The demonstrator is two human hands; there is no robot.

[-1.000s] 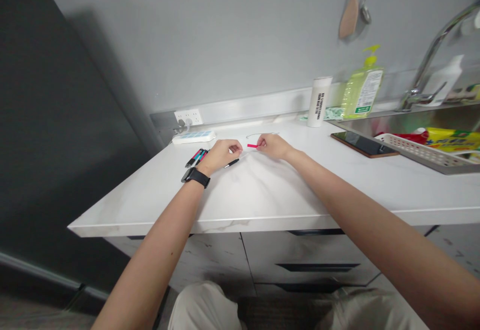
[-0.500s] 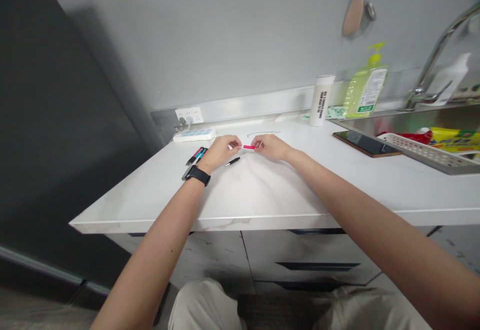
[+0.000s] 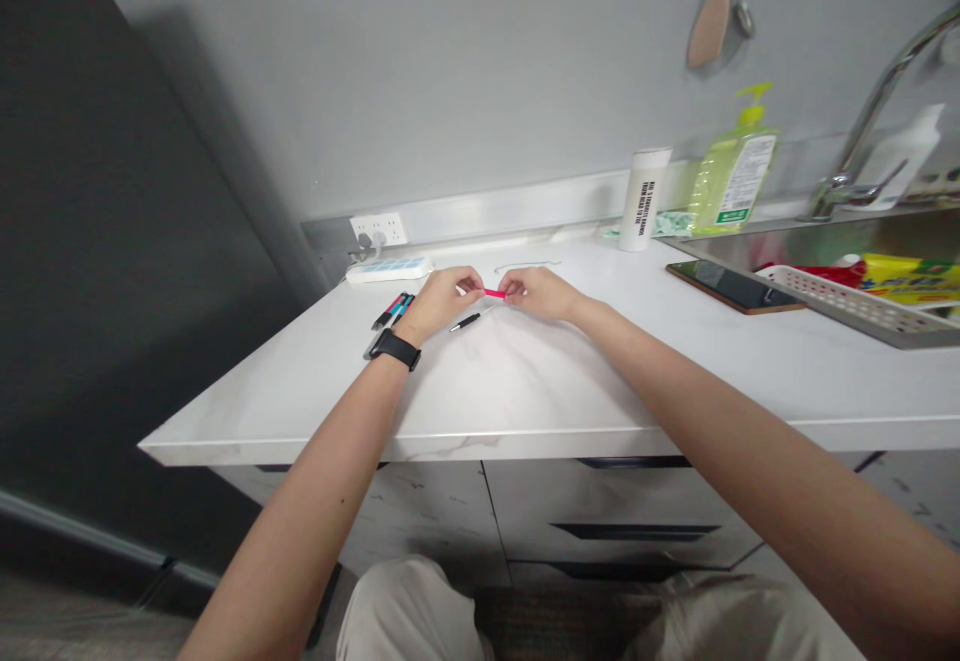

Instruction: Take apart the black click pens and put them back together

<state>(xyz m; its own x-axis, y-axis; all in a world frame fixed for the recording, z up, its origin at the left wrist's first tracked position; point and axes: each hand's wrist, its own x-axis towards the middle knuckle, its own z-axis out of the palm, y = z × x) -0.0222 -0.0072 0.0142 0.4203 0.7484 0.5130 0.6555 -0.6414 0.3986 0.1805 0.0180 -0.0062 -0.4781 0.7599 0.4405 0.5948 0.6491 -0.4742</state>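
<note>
A short pink pen barrel (image 3: 495, 293) spans the space between my two hands, a little above the white countertop (image 3: 517, 381). My left hand (image 3: 448, 299) pinches its left end, with the fingertips partly hiding it. The other end sits in the closed fingertips of my right hand (image 3: 541, 294). Just below, a black pen part (image 3: 465, 322) with a silvery tip lies on the counter, and a thin pale stick shows near my right fingers. Beside my left wrist, several pens or pen parts in pink, black and teal (image 3: 391, 311) lie together.
A white power strip (image 3: 390, 270) is at the back left, near the wall socket (image 3: 379, 230). A thin wire-like strip (image 3: 529, 266) lies behind my hands. Rightward are a white canister (image 3: 643, 199), a soap bottle (image 3: 733, 176), a phone (image 3: 731, 288) and the sink (image 3: 810, 241).
My hands have drawn slightly closer together. The left fingertips now meet the pink barrel's end, where a small gap with a pale piece showed before.
</note>
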